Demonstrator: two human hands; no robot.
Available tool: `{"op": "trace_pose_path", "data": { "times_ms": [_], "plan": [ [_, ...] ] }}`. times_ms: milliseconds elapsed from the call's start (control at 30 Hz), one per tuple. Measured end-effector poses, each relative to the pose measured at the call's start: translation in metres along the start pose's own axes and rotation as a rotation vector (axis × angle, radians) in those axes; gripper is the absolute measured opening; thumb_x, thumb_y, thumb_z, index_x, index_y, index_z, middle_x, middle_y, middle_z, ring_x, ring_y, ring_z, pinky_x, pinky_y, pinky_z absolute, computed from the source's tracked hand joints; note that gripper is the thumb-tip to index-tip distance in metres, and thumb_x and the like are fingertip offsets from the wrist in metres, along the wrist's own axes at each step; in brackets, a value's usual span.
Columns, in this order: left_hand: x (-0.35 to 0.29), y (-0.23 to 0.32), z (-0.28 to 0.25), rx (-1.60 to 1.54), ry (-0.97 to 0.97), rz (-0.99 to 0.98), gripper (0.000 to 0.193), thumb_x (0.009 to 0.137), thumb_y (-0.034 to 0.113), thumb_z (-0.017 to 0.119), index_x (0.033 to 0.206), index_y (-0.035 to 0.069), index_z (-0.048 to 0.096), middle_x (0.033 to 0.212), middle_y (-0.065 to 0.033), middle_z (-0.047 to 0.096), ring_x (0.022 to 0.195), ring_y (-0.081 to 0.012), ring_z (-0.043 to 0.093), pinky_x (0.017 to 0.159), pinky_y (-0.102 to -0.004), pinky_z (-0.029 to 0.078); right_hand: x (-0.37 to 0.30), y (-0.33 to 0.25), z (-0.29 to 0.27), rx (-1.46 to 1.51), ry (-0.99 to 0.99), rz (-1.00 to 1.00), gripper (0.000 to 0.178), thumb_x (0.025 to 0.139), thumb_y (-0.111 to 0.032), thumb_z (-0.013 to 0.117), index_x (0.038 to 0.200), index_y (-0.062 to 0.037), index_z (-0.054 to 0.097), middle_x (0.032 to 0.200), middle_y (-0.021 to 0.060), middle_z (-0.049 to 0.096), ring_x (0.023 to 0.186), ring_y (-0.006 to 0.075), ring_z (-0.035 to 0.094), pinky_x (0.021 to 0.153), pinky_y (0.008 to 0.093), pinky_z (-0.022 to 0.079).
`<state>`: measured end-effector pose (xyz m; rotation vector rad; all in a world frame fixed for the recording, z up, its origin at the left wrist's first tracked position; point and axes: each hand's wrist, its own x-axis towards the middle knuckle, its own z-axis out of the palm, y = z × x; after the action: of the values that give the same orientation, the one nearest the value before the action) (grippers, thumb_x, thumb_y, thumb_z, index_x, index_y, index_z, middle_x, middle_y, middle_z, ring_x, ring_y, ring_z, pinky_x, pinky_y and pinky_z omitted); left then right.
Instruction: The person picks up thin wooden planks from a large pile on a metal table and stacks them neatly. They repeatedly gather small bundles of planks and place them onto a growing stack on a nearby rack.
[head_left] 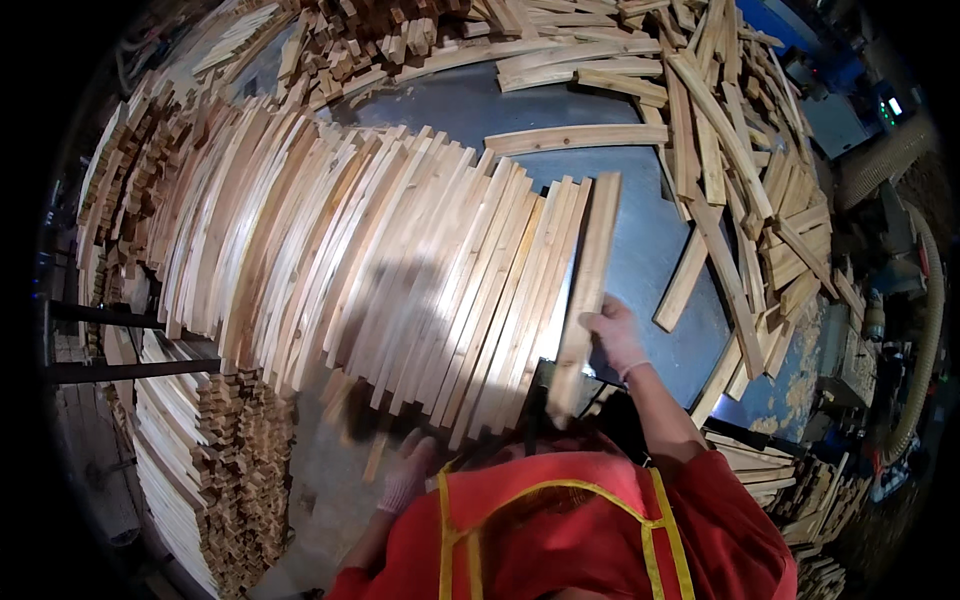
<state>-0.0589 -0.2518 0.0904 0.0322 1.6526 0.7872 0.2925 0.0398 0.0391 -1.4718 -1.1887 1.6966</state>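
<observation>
My right hand [615, 338], in a pale glove, is closed on the edge of a wooden board [597, 245] near its lower part. The board stands at the right end of a long row of light wooden strips [440, 250] laid side by side, with a narrow gap between it and the last strip. My left hand [408, 470], also gloved, is low and in shadow, just below the near ends of the strips. Its fingers are dim and blurred, so whether they hold anything is unclear.
Loose boards [720, 200] lie in a jumbled heap on the blue-grey metal table [640, 210] to the right. More wood blocks [360, 40] are piled at the back. A stack of strips [245, 480] stands at lower left, beside dark metal bars [130, 370]. A ribbed hose [930, 330] curves at far right.
</observation>
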Motion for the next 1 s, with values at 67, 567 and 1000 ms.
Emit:
{"op": "trace_pose_path", "data": {
  "times_ms": [67, 567, 1000],
  "plan": [
    [-0.018, 0.026, 0.007, 0.437, 0.015, 0.567, 0.068, 0.096, 0.029, 0.078, 0.152, 0.001, 0.052, 0.13, -0.0145, 0.064, 0.118, -0.0302, 0.064, 0.105, -0.0434, 0.051, -0.007, -0.023, 0.002, -0.202, 0.087, -0.108, 0.05, 0.092, -0.009, 0.067, 0.142, -0.0014, 0.064, 0.112, 0.0087, 0.076, 0.096, 0.0178, 0.071, 0.085, 0.0325, 0.057],
    [0.082, 0.2, -0.005, 1.391, 0.711, 1.174, 0.028, 0.096, 0.032, 0.066, 0.118, 0.014, 0.068, 0.119, -0.0149, 0.068, 0.11, -0.0377, 0.067, 0.09, -0.0507, 0.054, 0.008, -0.077, 0.007, -0.611, 0.129, -0.348, 0.074, 0.09, -0.023, 0.076, 0.155, -0.0003, 0.048, 0.133, 0.023, 0.067, 0.12, 0.0314, 0.065, 0.105, 0.0385, 0.051],
    [0.027, -0.043, -0.011, 0.44, -0.108, 0.145, 0.089, 0.097, 0.058, 0.071, 0.153, -0.008, 0.048, 0.146, -0.0269, 0.063, 0.135, -0.0344, 0.062, 0.114, -0.0439, 0.047, -0.014, 0.005, 0.073, 0.201, -0.167, -0.001, 0.087, 0.096, -0.017, 0.075, 0.163, 0.0075, 0.026, 0.117, 0.0107, 0.065, 0.105, 0.019, 0.061, 0.093, 0.0297, 0.052]
  ]
}}
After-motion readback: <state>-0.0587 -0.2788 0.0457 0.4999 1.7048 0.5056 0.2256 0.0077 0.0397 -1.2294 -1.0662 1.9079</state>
